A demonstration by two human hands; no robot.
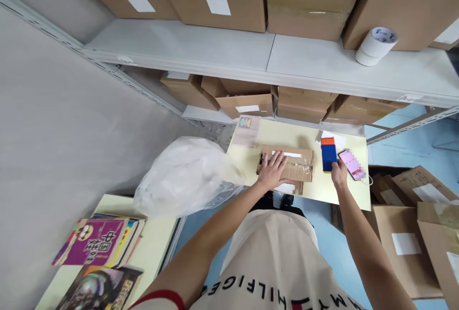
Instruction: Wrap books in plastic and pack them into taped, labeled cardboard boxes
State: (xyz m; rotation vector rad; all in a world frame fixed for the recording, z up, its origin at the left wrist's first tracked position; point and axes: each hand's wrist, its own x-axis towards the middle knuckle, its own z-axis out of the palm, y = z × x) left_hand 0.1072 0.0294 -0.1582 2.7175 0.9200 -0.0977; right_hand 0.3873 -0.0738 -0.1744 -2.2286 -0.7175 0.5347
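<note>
A small cardboard box [301, 163], closed with shiny clear tape and bearing a white strip, lies on the pale yellow table [287, 133]. My left hand [271, 170] rests flat on the left part of its top, fingers spread. A lower cardboard flap or second piece [296, 187] shows at its near side. To the right, my right hand [339, 174] is closed on the near end of a flat blue thing with an orange end [329, 157]; its exact kind is unclear. Close beside that hand lies a lit phone [351, 164], partly blurred out.
A large clear plastic bag [190, 176] bulges at the table's left. Books [100, 243] lie on a lower-left table. Shelves [229, 52] of cardboard boxes stand ahead, with white tape rolls [375, 47]. Open cartons [405, 243] stand on the floor at right.
</note>
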